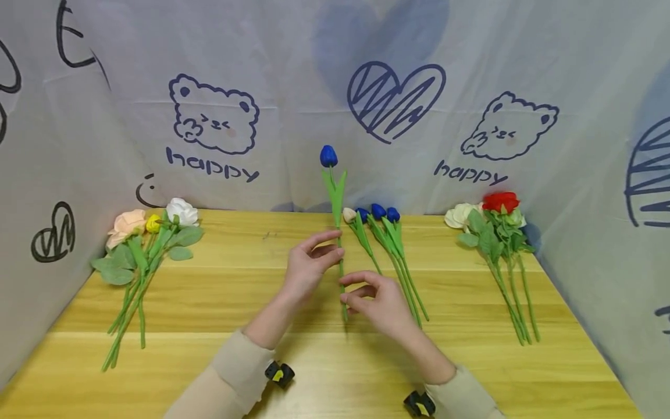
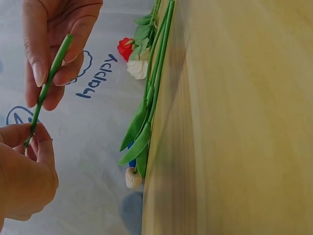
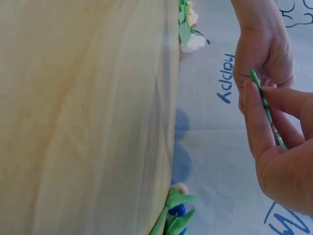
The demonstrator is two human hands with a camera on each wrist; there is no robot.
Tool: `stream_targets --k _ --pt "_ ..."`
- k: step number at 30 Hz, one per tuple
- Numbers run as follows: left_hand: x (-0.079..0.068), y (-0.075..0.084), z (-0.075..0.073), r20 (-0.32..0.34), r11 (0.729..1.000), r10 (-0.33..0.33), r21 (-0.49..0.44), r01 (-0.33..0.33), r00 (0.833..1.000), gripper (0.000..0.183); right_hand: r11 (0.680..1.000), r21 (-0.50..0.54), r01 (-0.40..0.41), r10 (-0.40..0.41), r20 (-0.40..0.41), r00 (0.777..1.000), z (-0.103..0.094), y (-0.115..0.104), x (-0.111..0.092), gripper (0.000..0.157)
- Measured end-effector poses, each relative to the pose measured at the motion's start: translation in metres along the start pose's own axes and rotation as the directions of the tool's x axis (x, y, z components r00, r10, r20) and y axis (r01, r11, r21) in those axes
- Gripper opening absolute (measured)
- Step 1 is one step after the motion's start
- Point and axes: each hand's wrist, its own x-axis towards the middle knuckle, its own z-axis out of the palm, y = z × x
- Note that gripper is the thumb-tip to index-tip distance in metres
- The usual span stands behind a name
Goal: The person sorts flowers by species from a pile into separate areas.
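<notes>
over the middle of the desk (image 1: 324, 372), one blue tulip (image 1: 336, 203) held upright, clear of the wood.
the left hand (image 1: 309, 265) pinches its thin green stem (image 1: 341, 267) partway down, and the right hand (image 1: 379, 302) pinches it nearer the lower end; the single bloom (image 1: 328, 156) is smooth, closed and deep blue, with two pointed green leaves (image 1: 337, 195) spread in a v below. near it on the right lie four more tulips, three blue tulips (image 1: 378, 210) and one cream tulip (image 1: 349, 215). at the far left lie one peach rose (image 1: 128, 226), one yellow tulip (image 1: 153, 223) and one white rose (image 1: 183, 212); at the far right, one red rose (image 1: 501, 202) beside a cream rose (image 1: 462, 215), the other blooms there partly hidden.
</notes>
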Motion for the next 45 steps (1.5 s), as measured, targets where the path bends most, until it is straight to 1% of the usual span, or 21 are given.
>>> stream_targets --k 6,10,14,17,20,23,26,31,34,36,39,41,43,45 --pt "-0.001 0.003 0.0 0.002 1.0 0.025 0.006 -0.025 1.0 0.04 1.0 -0.004 0.013 -0.013 -0.015 1.0 -0.002 -0.003 0.001 0.027" --pt "-0.003 0.006 0.001 0.013 0.998 0.056 0.019 -0.056 0.998 0.039 0.999 -0.01 0.035 -0.035 -0.019 0.999 -0.003 -0.005 -0.001 0.026" --pt "-0.005 0.01 -0.002 0.037 0.992 0.107 0.065 -0.109 0.994 0.039 0.998 -0.006 0.067 -0.067 -0.028 0.997 -0.005 -0.007 -0.002 0.025" --pt "-0.005 0.014 -0.01 0.038 0.98 0.156 0.122 -0.16 0.987 0.039 0.997 -0.009 0.08 -0.08 -0.042 0.996 -0.009 -0.008 -0.003 0.025" --pt "-0.005 0.018 -0.023 0.027 0.964 0.201 0.173 -0.202 0.979 0.039 0.997 -0.027 0.077 -0.078 -0.055 0.995 -0.016 -0.009 -0.004 0.025" --pt "-0.007 0.022 -0.041 0.019 0.947 0.231 0.225 -0.23 0.973 0.039 0.997 -0.048 0.064 -0.067 -0.064 0.996 -0.026 -0.008 -0.008 0.025" --pt "-0.009 0.024 -0.064 0.013 0.924 0.247 0.298 -0.239 0.969 0.038 0.996 -0.085 0.041 -0.048 -0.077 0.996 -0.037 -0.006 -0.011 0.025" --pt "-0.013 0.027 -0.108 -0.016 0.878 0.266 0.417 -0.235 0.964 0.035 0.99 -0.141 -0.008 -0.005 -0.093 0.996 -0.054 0.0 -0.015 0.024" --pt "-0.016 0.029 -0.135 -0.032 0.833 0.272 0.508 -0.219 0.962 0.034 0.987 -0.158 -0.034 0.02 -0.09 0.996 -0.063 0.005 -0.017 0.025" --pt "-0.019 0.032 -0.153 -0.035 0.787 0.278 0.581 -0.207 0.96 0.034 0.983 -0.174 -0.052 0.038 -0.086 0.996 -0.069 0.009 -0.018 0.027" --pt "-0.026 0.039 -0.179 -0.026 0.695 0.302 0.691 -0.202 0.953 0.033 0.974 -0.207 -0.094 0.077 -0.088 0.993 -0.078 0.016 -0.018 0.029" --pt "-0.03 0.043 -0.196 -0.006 0.628 0.331 0.748 -0.215 0.944 0.031 0.966 -0.229 -0.12 0.102 -0.09 0.991 -0.084 0.023 -0.018 0.03" --pt "-0.033 0.046 -0.212 0.022 0.568 0.361 0.788 -0.238 0.932 0.031 0.958 -0.25 -0.137 0.119 -0.088 0.989 -0.09 0.029 -0.018 0.03" --pt "-0.035 0.047 -0.226 0.057 0.516 0.384 0.815 -0.265 0.922 0.031 0.948 -0.282 -0.146 0.128 -0.082 0.988 -0.096 0.034 -0.017 0.03"
